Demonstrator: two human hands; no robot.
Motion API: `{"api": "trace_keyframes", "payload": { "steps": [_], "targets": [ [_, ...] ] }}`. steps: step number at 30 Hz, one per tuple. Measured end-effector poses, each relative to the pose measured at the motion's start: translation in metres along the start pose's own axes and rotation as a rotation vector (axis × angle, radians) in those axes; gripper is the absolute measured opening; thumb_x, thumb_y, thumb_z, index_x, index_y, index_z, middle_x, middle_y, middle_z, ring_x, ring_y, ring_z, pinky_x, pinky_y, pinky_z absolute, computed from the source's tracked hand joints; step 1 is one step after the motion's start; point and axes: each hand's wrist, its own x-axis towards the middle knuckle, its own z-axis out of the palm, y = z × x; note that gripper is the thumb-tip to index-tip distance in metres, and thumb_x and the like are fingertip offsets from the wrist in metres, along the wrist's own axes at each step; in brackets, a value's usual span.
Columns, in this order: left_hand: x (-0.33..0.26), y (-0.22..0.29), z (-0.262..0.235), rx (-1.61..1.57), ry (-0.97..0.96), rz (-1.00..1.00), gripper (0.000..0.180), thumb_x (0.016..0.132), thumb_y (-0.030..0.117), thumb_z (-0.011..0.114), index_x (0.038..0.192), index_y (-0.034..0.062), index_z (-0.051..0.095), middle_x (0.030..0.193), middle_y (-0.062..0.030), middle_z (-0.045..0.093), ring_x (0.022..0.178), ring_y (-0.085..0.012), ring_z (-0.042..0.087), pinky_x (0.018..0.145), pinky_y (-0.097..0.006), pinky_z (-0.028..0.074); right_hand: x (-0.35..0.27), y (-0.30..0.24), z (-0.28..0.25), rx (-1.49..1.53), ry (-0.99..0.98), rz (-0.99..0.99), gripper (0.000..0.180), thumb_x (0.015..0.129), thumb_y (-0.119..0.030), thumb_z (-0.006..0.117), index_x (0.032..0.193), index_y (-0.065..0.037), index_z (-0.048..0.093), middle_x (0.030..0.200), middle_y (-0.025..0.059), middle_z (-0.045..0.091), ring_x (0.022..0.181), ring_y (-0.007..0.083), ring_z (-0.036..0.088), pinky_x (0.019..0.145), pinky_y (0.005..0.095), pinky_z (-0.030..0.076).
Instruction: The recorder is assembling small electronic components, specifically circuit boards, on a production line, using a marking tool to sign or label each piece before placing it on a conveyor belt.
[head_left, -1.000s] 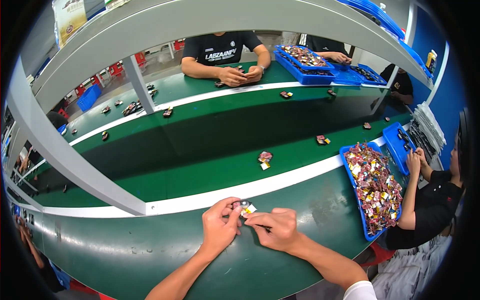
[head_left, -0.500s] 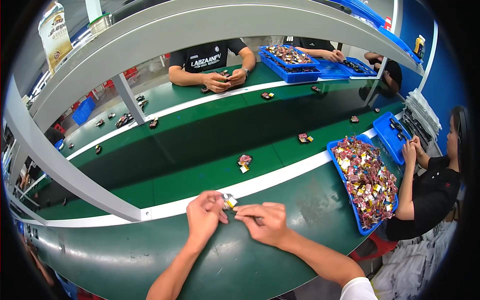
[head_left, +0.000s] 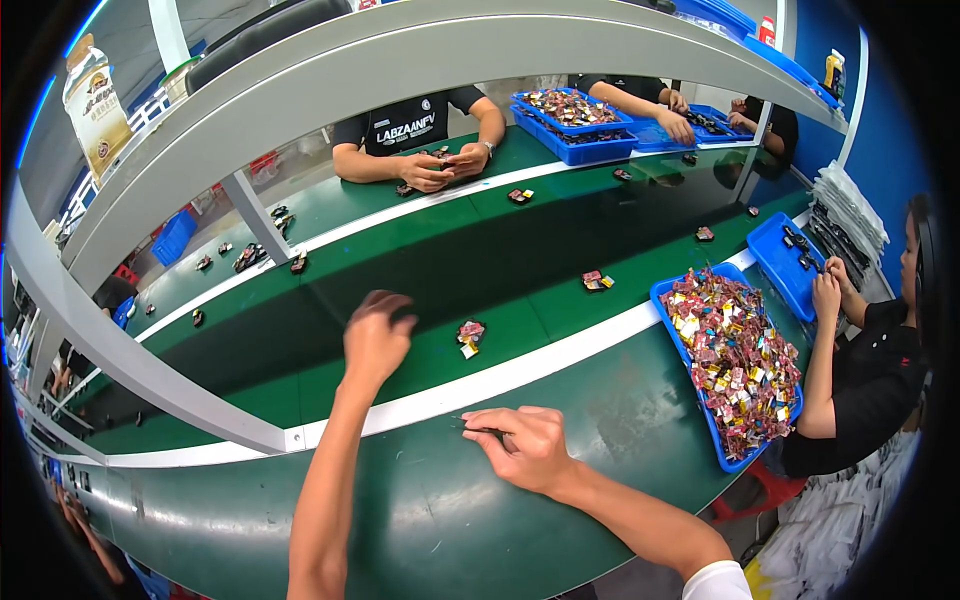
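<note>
My left hand (head_left: pixel 375 340) is over the green conveyor belt, blurred by motion. Its thumb stands apart from the fingers, and I see nothing held between them. Above the near green worktop (head_left: pixel 380 500), my right hand (head_left: pixel 530 447) pinches a thin dark pointed tool (head_left: pixel 459 424) whose kind is not clear. Only its fine tip shows beyond the fingers. On the belt, right of my left hand, lies a small red, black and white assembly (head_left: pixel 470 338). A similar red and yellow piece (head_left: pixel 597 281) lies farther right.
A blue tray (head_left: pixel 708 412) heaped with small red, white and yellow parts stands at my right. Beside it a co-worker handles black pieces at another blue tray (head_left: pixel 775 262). Another person's hands (head_left: pixel 440 172) work across the belt. A grey shelf post (head_left: pixel 190 385) rises at left.
My left hand has moved away from my right, forward and left over the belt; the small white and yellow piece it held is out of sight. Belt pieces have shifted slightly left.
</note>
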Motion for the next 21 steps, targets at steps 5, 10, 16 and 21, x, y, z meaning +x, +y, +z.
{"api": "trace_keyframes", "payload": {
  "steps": [5, 10, 16, 21],
  "targets": [
    [0.032, 0.038, 0.03, -0.286, -0.379, 0.089, 0.022, 0.077, 0.008, 0.076, 0.098, 0.0033, 0.075, 0.096, -0.011, 0.071, 0.07, -0.0213, 0.064, 0.067, -0.034, 0.052, 0.001, -0.004, -0.005, -0.039, -0.045, 0.021, 0.015, 0.074, 0.001, 0.079, 0.084, -0.006, 0.071, 0.084, 0.0037, 0.076, 0.048, 0.014, 0.06, 0.047, 0.0248, 0.043],
    [0.042, 0.037, 0.044, -0.017, -0.585, 0.109, 0.019, 0.074, 0.012, 0.079, 0.09, 0.004, 0.075, 0.089, -0.0091, 0.071, 0.08, -0.0256, 0.067, 0.074, -0.036, 0.053, -0.001, -0.002, -0.006, -0.066, -0.07, 0.047, 0.014, 0.075, -0.001, 0.079, 0.086, -0.007, 0.072, 0.083, 0.003, 0.075, 0.052, 0.0169, 0.063, 0.049, 0.0263, 0.047],
    [0.037, 0.027, 0.036, -0.033, -0.596, -0.088, 0.02, 0.074, 0.013, 0.079, 0.089, 0.0026, 0.072, 0.081, -0.0092, 0.07, 0.078, -0.022, 0.067, 0.072, -0.035, 0.053, 0.0, -0.001, -0.002, -0.033, -0.043, -0.006, 0.015, 0.073, 0.002, 0.08, 0.083, -0.006, 0.071, 0.087, 0.0056, 0.077, 0.045, 0.0116, 0.06, 0.045, 0.0232, 0.041],
    [0.016, 0.025, 0.006, -0.315, -0.64, -0.378, 0.014, 0.082, 0.009, 0.074, 0.087, -0.0016, 0.067, 0.074, -0.0088, 0.069, 0.061, -0.0129, 0.063, 0.052, -0.029, 0.048, -0.001, -0.002, -0.009, -0.038, -0.074, 0.178, 0.014, 0.076, 0.002, 0.08, 0.083, -0.003, 0.07, 0.084, 0.0049, 0.076, 0.043, 0.0063, 0.052, 0.046, 0.0222, 0.04]
  ]
}}
